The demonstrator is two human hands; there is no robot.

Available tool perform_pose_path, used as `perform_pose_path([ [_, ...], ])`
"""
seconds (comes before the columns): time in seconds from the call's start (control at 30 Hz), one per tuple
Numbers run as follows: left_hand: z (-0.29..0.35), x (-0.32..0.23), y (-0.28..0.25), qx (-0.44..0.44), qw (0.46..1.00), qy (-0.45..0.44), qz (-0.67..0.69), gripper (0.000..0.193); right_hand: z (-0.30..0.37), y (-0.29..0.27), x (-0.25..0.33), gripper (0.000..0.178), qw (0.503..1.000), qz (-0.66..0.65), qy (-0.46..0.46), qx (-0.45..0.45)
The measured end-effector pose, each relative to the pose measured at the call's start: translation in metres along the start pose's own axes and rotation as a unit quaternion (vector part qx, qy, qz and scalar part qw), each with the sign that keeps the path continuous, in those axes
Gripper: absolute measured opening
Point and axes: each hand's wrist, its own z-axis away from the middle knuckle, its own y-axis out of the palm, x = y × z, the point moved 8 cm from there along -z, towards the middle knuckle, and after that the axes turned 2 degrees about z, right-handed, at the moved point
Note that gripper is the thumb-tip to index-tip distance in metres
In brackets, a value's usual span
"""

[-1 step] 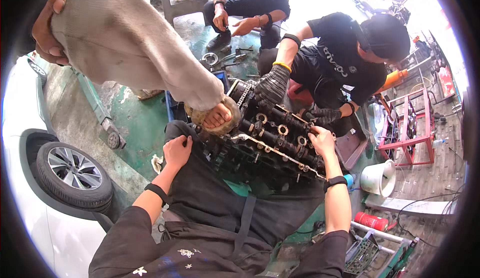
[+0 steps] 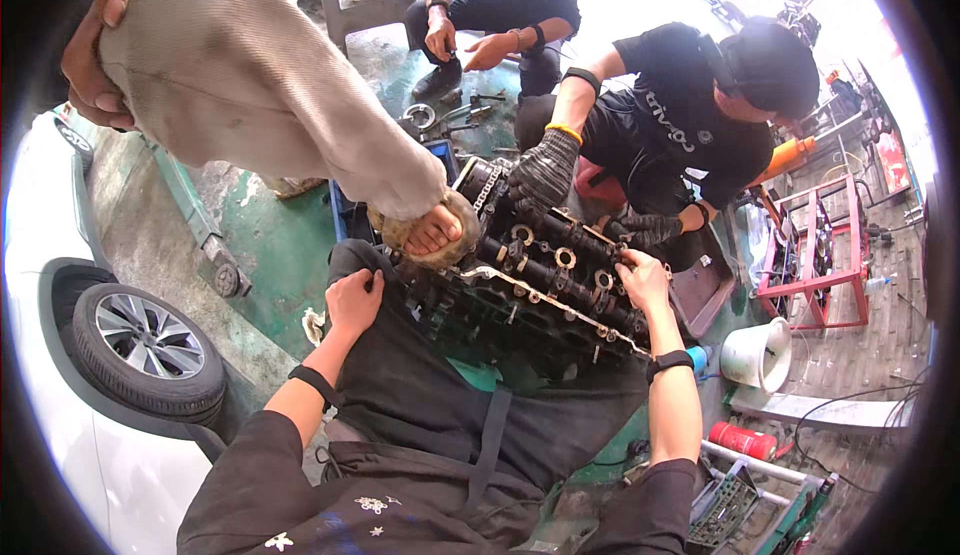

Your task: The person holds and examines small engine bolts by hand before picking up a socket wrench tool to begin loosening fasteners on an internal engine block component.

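An engine (image 2: 530,275) with camshafts exposed on its top and a chain at its far left end lies in front of my knees. My right hand (image 2: 645,280) reaches its right side, thumb and fingers pinched at the top edge. What they hold there is too small to make out. Curled loosely, my left hand (image 2: 355,302) rests on my left knee, away from the engine, with nothing visible in it. Opposite me, a co-worker's gloved hand (image 2: 543,170) presses on the far side; the other gloved hand (image 2: 645,230) is close to my right fingertips.
Another person's foot (image 2: 432,232) stands against the engine's left part. A second person crouches behind, near loose metal parts (image 2: 420,117). To the right are a tray (image 2: 705,300), a white bucket (image 2: 757,355), a red frame (image 2: 815,255) and a red cylinder (image 2: 742,442). A white car (image 2: 60,355) stands left.
The co-worker opposite has shifted head and upper body slightly. My hands and the engine stay where they were.
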Motion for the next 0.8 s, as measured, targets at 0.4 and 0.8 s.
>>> perform_pose_path([
  [0.4, -0.003, 0.000, -0.001, -0.022, 1.000, 0.005, 0.016, 0.037, -0.006, 0.008, -0.002, 0.028, 0.996, 0.085, -0.030, -0.009],
  [0.8, -0.002, -0.003, 0.003, -0.029, 0.999, 0.024, -0.010, 0.035, -0.013, 0.013, 0.010, 0.027, 0.976, 0.214, 0.008, 0.046],
])
